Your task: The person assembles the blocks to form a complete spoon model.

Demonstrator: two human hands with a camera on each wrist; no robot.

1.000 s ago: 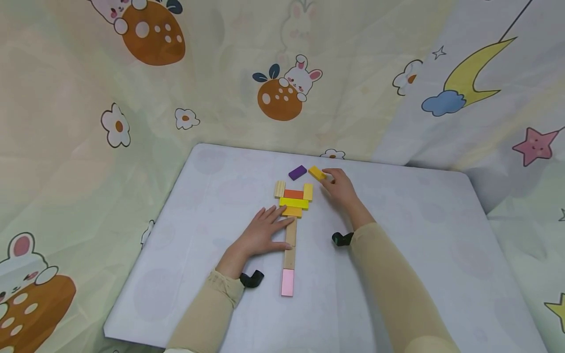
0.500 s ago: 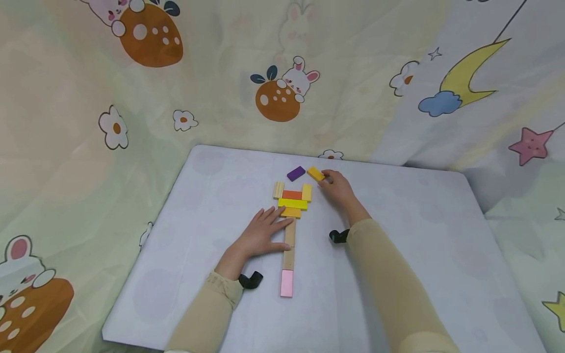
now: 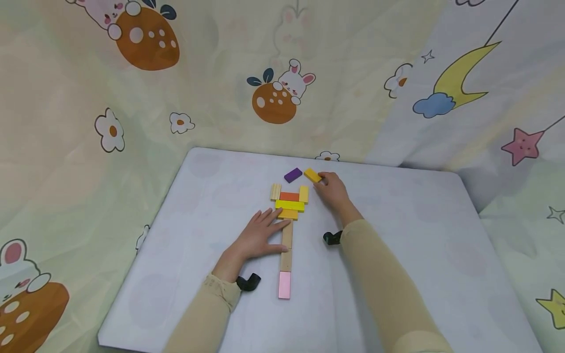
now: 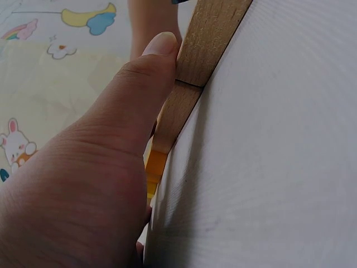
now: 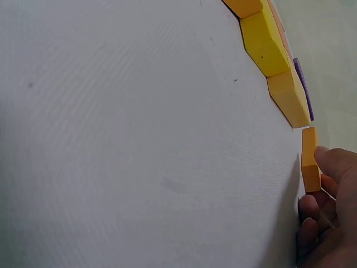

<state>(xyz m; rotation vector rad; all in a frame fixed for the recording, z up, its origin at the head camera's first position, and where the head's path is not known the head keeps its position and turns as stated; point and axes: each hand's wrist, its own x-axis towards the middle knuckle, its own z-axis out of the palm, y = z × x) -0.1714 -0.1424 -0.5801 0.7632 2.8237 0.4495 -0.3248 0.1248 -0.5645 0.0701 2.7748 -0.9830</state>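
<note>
Wooden blocks lie flat in a joined figure on the white table. A pink block [image 3: 284, 285] forms its near end, followed by two plain wood blocks [image 3: 287, 234]. Beyond them come an orange block [image 3: 288, 214], a yellow block [image 3: 290, 205] and a red block [image 3: 289, 196] between two pale blocks [image 3: 303, 194]. My left hand [image 3: 257, 235] rests beside this column with fingers spread, thumb and fingertips touching the plain blocks. At the far end, my right hand [image 3: 334, 191] pinches a yellow-orange block [image 5: 310, 159] between thumb and fingers, close to the tabletop.
A loose purple block [image 3: 293, 175] lies left of the pinched one, beyond the figure. The white table [image 3: 397, 274] ends at a patterned fabric backdrop [image 3: 212, 73] behind. Black wrist mounts [image 3: 248, 282] stick out from both sleeves.
The whole head view has shifted slightly, so everything sits a little further left and lower. Relative to the blocks, both hands stay nearly where they were, the right still pinching its block.
</note>
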